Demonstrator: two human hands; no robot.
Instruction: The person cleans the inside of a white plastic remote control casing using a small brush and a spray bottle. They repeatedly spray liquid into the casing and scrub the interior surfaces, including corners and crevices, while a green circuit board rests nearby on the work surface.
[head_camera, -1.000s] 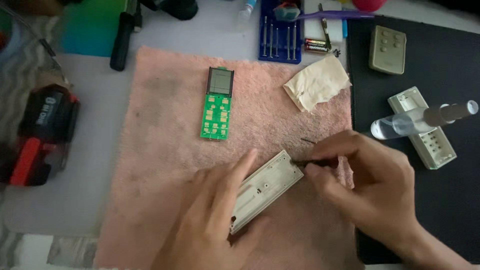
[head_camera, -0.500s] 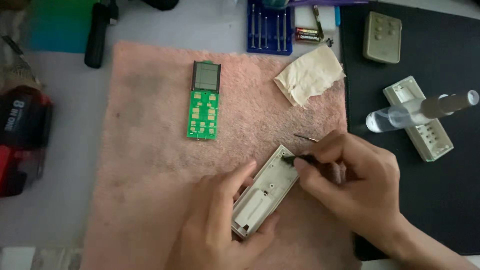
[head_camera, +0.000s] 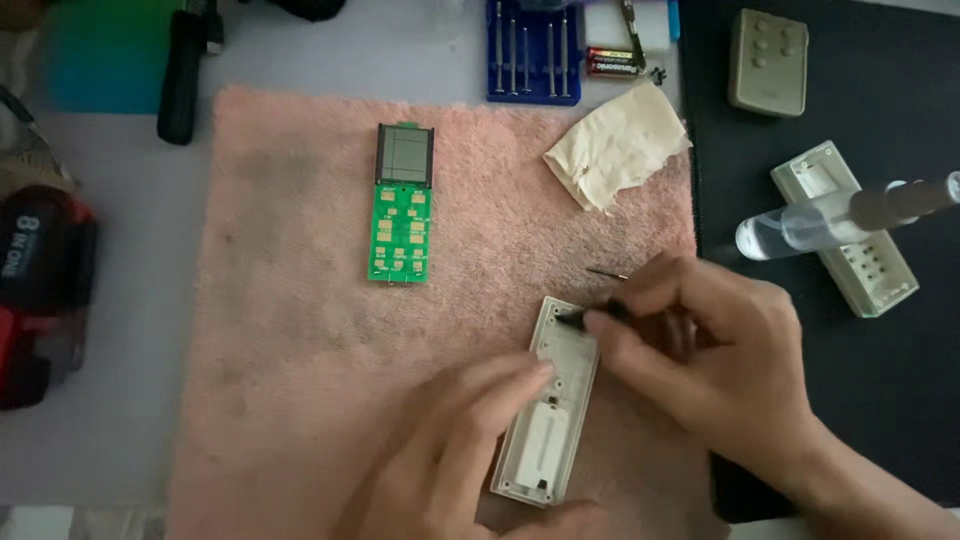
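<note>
Dark tool tip worked into an opened remote shell on the pink towel (head_camera: 300, 330).
The left hand (head_camera: 450, 450) presses the grey shell (head_camera: 555, 400) flat; the right hand (head_camera: 700, 350) pinches a thin tool (head_camera: 580, 317) at its top end. A slip could gouge the plastic.

We see bare pink towel (head_camera: 290, 340) left of the grey remote shell (head_camera: 552, 400), open up to the green circuit board (head_camera: 402, 215). Above the shell, the crumpled cloth (head_camera: 615, 145) blocks the way; to its right, the spray bottle (head_camera: 840, 218) lies across another casing (head_camera: 845, 228).
</note>
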